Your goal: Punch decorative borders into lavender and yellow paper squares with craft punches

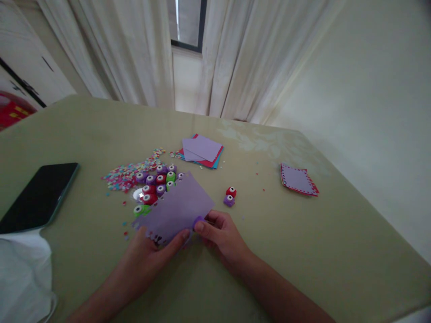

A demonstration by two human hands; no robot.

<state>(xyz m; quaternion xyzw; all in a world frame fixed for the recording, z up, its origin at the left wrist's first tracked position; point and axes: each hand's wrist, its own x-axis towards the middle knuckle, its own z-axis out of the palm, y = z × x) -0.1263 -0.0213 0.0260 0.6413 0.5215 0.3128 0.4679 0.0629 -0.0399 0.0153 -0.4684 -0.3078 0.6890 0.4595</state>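
A purple sheet of paper (pixel 178 207) with punched, scalloped edges is held just above the table. My left hand (pixel 151 253) grips its near edge, thumb on top. My right hand (pixel 220 235) is closed around a small purple paper punch (pixel 198 221) clamped on the sheet's right corner. Behind the sheet lie several small red, purple and green punches (pixel 156 184). Two more punches, one red (pixel 230 191) and one purple (pixel 229 200), sit just right of the sheet.
Coloured paper confetti (pixel 129 172) is scattered at the left. A stack of coloured sheets (pixel 202 150) lies farther back, and a punched stack (pixel 298 179) at the right. A black phone (pixel 38 197) and white cloth (pixel 23 273) sit at the left edge.
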